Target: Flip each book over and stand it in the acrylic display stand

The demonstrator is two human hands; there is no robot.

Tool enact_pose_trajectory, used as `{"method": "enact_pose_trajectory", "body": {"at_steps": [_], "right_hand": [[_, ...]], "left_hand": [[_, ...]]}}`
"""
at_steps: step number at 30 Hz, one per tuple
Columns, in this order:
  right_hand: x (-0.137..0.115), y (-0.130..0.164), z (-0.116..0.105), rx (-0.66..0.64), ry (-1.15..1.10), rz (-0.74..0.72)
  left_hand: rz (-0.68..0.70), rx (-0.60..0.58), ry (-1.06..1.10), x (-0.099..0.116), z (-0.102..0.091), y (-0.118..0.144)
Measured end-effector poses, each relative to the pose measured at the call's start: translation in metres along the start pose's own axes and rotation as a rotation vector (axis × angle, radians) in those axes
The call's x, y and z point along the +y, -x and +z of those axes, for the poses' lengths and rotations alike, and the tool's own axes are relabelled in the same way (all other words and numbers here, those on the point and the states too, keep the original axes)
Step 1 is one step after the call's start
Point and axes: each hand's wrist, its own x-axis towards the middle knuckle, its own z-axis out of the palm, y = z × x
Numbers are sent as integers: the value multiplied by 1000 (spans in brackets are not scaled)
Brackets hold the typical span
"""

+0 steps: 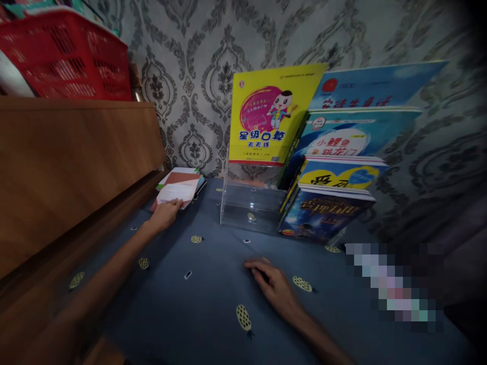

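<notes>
While my right hand (pixel 274 284) rests flat and empty on the blue patterned worktop (pixel 198 304) at lower centre, my left hand (pixel 166 213) reaches up-left, fingertips touching the near edge of the small stack of pale booklets (pixel 178 187), its long axis running away from me.

Grey damask wallpaper (pixel 198 66) fills the view from ten to two o'clock, dim at its right edge. A brown wooden cabinet (pixel 72 162) stands at nine o'clock, with a red plastic basket (pixel 72 56) on top at eleven. A dark blue cloth (pixel 182 314) dotted with pale pineapple prints spreads from the centre down to six o'clock. Light is low and falls off toward the corners.
</notes>
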Motion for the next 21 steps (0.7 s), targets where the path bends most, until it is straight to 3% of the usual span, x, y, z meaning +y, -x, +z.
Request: {"method": "enact_pose_trajectory", "body": {"at_steps": [4,8,13,16,21], "right_hand": [[0,1,0,-8,12,-17],[-2,1,0,-20,23,-21],[-8,2,-1,-10,40,-15],[-12,4,-2,6,58,0],[-17,8,-1,-31,87,-20]], "left_hand": [[61,-122,-15,39,-2,52],[179,-230,-20,92,-21,101],[398,-117,162,152,-41,137],[453,-51,238,157,-32,143],[100,48,166,128,5,148]]}}
